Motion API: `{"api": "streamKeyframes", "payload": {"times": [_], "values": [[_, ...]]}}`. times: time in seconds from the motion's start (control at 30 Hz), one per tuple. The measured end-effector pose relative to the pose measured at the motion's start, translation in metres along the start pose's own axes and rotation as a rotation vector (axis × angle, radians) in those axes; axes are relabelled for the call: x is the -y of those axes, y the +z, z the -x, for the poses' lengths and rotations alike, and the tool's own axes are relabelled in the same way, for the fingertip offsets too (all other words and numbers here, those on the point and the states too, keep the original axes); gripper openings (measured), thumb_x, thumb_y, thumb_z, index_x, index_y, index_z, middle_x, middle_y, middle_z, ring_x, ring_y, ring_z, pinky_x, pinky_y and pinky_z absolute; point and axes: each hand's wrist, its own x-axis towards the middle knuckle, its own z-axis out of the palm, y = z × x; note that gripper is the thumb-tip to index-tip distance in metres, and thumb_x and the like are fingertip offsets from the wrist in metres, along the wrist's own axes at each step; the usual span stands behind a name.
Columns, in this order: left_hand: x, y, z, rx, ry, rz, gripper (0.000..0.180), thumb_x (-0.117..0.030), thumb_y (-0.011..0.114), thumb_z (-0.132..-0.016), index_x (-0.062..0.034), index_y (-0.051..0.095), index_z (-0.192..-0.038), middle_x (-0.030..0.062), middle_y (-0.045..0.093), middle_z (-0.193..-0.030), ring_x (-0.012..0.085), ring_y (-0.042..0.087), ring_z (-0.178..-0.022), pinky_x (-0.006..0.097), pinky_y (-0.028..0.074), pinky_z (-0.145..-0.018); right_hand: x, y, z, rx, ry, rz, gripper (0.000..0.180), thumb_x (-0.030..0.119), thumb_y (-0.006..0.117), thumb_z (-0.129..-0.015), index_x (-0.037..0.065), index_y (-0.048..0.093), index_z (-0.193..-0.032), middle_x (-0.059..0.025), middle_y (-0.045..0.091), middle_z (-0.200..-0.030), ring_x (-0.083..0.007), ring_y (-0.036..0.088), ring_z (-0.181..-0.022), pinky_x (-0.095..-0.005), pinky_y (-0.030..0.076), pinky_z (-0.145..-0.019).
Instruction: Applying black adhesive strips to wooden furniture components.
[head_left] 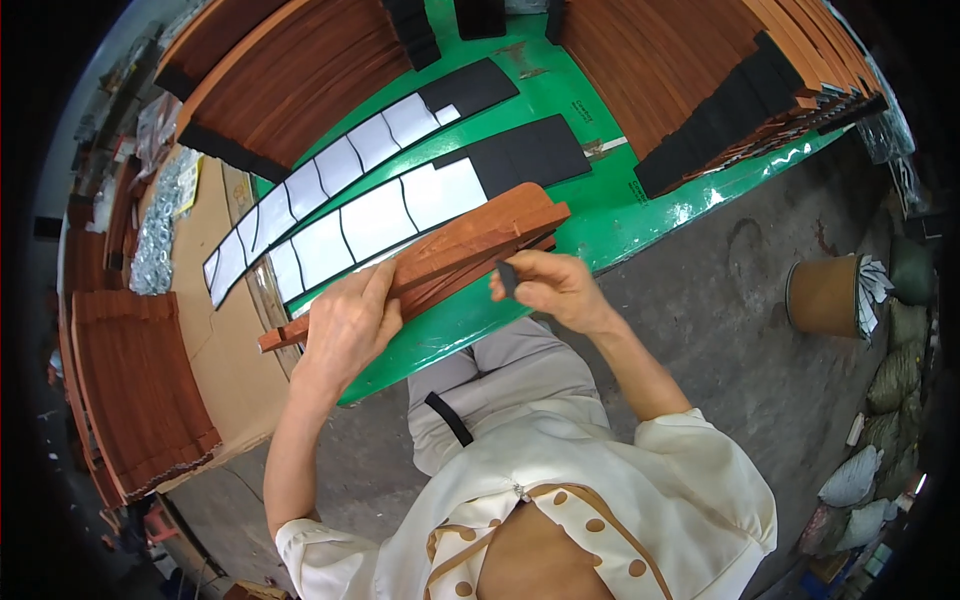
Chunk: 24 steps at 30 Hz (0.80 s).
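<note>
My left hand (350, 318) is closed round the left part of a few reddish-brown wooden slats (470, 236), which lie slanting over the near edge of the green table. Between the fingertips of my right hand (555, 290) is a small dark foam pad (508, 279), pinched close beside the slats' right end. Beyond them rest two long backing sheets, the nearer sheet (370, 222) and the farther sheet (335, 168). Each has bare white areas with thin dark lines, and black foam at its right end.
Stacked brown slats with black ends stand at the back left (300, 75) and back right (680, 80). Another slat stack (140, 380) sits on cardboard at left, near bagged metal parts (165, 230). A brown bin (825, 297) stands on the floor at right.
</note>
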Motion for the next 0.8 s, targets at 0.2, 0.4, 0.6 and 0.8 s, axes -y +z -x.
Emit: {"api": "streamKeyframes", "payload": {"times": [0.2,0.4,0.6,0.8], "values": [[-0.029,0.033,-0.038,-0.210,0.098,0.000,0.043,-0.016,0.073,-0.069,-0.0028,0.058,-0.106,0.0113,0.061,-0.081,0.0252,0.059,-0.071,0.035,0.047,-0.061,0.029,-0.029,0.007,-0.136,-0.028,0.192,0.032,0.018,0.062,-0.087,-0.006,0.060,-0.108,-0.0086,0.064,-0.095,-0.0171,0.061,-0.092,-0.0306,0.049,-0.083],[-0.033,0.042,-0.051,-0.239,0.042,-0.036,0.030,-0.011,0.071,-0.071,-0.0028,0.059,-0.097,0.0070,0.058,-0.073,0.0222,0.056,-0.067,0.035,0.043,-0.057,0.040,-0.042,0.009,-0.142,-0.090,0.272,0.025,0.011,0.064,-0.087,-0.005,0.062,-0.106,-0.0055,0.062,-0.096,-0.0124,0.059,-0.086,-0.0251,0.048,-0.078],[-0.040,0.045,-0.059,-0.246,0.000,0.041,0.031,-0.012,0.071,-0.071,-0.0032,0.061,-0.100,0.0076,0.062,-0.083,0.0234,0.058,-0.074,0.035,0.043,-0.064,0.063,-0.053,-0.015,-0.147,-0.215,0.519,0.023,0.008,0.066,-0.083,-0.005,0.063,-0.102,-0.0069,0.062,-0.096,-0.0125,0.058,-0.083,-0.0240,0.048,-0.072],[-0.062,0.058,-0.079,-0.363,-0.116,0.304,0.030,-0.016,0.073,-0.070,-0.0047,0.065,-0.097,0.0067,0.064,-0.092,0.0243,0.060,-0.082,0.035,0.046,-0.069,0.081,-0.048,-0.041,-0.025,-0.306,1.035,0.021,0.005,0.067,-0.079,0.000,0.065,-0.099,-0.0082,0.062,-0.090,-0.0191,0.058,-0.078,-0.0298,0.047,-0.067]]}}
